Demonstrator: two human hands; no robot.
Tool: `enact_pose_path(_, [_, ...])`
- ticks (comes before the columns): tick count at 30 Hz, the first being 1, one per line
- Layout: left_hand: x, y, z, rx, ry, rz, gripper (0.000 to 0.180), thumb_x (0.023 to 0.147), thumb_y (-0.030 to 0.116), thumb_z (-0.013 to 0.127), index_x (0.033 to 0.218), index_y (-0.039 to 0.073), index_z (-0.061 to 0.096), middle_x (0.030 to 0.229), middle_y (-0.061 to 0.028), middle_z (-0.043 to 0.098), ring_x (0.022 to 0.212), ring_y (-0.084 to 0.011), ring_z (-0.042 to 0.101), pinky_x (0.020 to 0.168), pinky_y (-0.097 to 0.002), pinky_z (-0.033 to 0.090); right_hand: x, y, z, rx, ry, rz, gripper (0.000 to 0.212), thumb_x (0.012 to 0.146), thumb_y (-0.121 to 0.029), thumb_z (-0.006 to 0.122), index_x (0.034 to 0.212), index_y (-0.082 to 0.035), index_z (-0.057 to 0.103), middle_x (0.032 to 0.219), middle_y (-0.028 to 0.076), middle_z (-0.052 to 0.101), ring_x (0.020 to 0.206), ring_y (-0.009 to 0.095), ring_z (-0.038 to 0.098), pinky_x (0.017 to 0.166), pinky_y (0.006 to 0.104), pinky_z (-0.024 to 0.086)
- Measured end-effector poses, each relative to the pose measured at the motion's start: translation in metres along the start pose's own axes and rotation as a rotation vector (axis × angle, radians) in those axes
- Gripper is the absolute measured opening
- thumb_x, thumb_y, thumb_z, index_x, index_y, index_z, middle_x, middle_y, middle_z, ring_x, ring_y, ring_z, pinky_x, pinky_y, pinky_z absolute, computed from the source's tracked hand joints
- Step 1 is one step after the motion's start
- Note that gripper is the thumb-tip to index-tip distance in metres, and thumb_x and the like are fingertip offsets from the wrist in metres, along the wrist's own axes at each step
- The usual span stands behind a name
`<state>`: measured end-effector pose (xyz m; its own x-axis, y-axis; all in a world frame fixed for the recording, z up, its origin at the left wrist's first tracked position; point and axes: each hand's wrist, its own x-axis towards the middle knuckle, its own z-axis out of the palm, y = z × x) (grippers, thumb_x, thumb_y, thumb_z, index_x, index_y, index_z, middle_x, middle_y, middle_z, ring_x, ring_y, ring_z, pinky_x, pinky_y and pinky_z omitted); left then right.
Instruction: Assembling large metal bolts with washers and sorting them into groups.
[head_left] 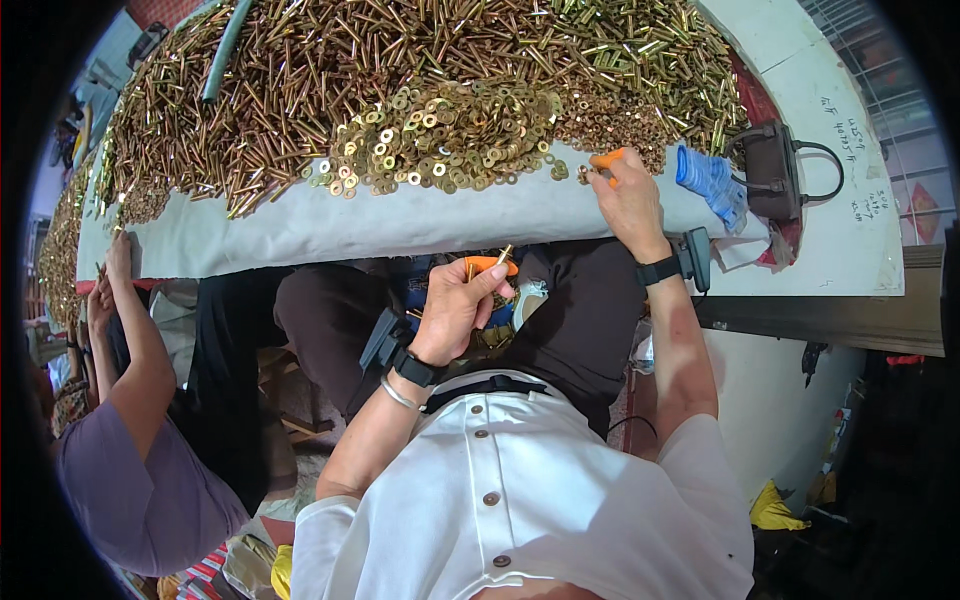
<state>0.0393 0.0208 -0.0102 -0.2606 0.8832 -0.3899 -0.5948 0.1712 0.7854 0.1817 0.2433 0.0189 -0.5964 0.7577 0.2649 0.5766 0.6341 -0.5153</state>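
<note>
My left hand (462,305) is closed on a slim gold-coloured bolt (505,255), pinched between thumb and fingers in front of the table edge. An orange cover (490,265) sits on one of its fingers. My right hand (632,200) reaches over the table edge to small brass nuts (630,135), its thumb and an orange-covered index finger bent towards each other in a pinch. What lies between those fingertips is too small to make out. To its left spreads a pile of flat brass washers (450,135). Behind them lies a broad heap of gold-coloured bolts (400,45).
Grey-white cloth (400,220) covers the table's near edge. A blue cloth (712,185) and a dark handbag (772,170) lie at the right. A green tube (226,50) rests on the heap. Another person in a purple top (150,480) works at the left.
</note>
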Motion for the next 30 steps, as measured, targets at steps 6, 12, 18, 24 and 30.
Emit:
enact_pose_path(6, [0.001, 0.001, -0.001, -0.013, 0.000, 0.008, 0.021, 0.091, 0.018, 0.061, 0.095, -0.002, 0.065, 0.074, -0.0045, 0.065, 0.042, -0.0035, 0.036, 0.040, -0.0189, 0.026, 0.012, -0.008, 0.019, -0.330, 0.029, -0.031, 0.018, 0.076, -0.018, 0.069, 0.083, -0.002, 0.064, 0.089, 0.014, 0.055, 0.082, 0.033, 0.059, 0.067, 0.0451, 0.048])
enact_pose_path(12, [0.002, 0.003, -0.002, -0.002, 0.016, 0.008, 0.021, 0.091, 0.017, 0.061, 0.097, -0.002, 0.066, 0.074, -0.0043, 0.065, 0.042, -0.0034, 0.036, 0.040, -0.0190, 0.026, 0.014, -0.008, 0.020, -0.272, 0.111, -0.093, 0.015, 0.075, -0.013, 0.069, 0.084, -0.002, 0.064, 0.085, 0.013, 0.055, 0.079, 0.032, 0.059, 0.067, 0.0437, 0.048])
enact_pose_path(18, [0.000, 0.006, -0.002, 0.020, 0.021, 0.050, 0.020, 0.091, 0.016, 0.062, 0.097, -0.003, 0.066, 0.074, -0.0040, 0.065, 0.042, -0.0033, 0.036, 0.039, -0.0189, 0.026, -0.026, -0.061, 0.010, 0.590, -0.272, 0.158, 0.016, 0.083, -0.008, 0.065, 0.097, 0.000, 0.066, 0.088, 0.007, 0.063, 0.077, 0.015, 0.061, 0.070, 0.0264, 0.048])
enact_pose_path(24, [-0.005, 0.007, 0.002, 0.061, 0.028, 0.044, 0.019, 0.090, 0.016, 0.063, 0.095, -0.002, 0.066, 0.073, -0.0040, 0.065, 0.042, -0.0029, 0.038, 0.038, -0.0186, 0.027, -0.047, -0.072, 0.012, 1.012, -0.574, 0.219, 0.019, 0.087, 0.000, 0.059, 0.106, 0.004, 0.061, 0.093, 0.006, 0.065, 0.082, 0.010, 0.060, 0.077, 0.0234, 0.050])
enact_pose_path(30, [-0.011, 0.012, 0.000, 0.201, 0.027, 0.046, 0.019, 0.090, 0.016, 0.063, 0.095, -0.002, 0.066, 0.072, -0.0027, 0.065, 0.042, -0.0023, 0.040, 0.037, -0.0184, 0.028, -0.048, -0.075, 0.012, 0.983, -0.590, 0.216, 0.017, 0.087, -0.003, 0.061, 0.103, 0.003, 0.063, 0.089, 0.004, 0.064, 0.078, 0.007, 0.058, 0.072, 0.0220, 0.048])
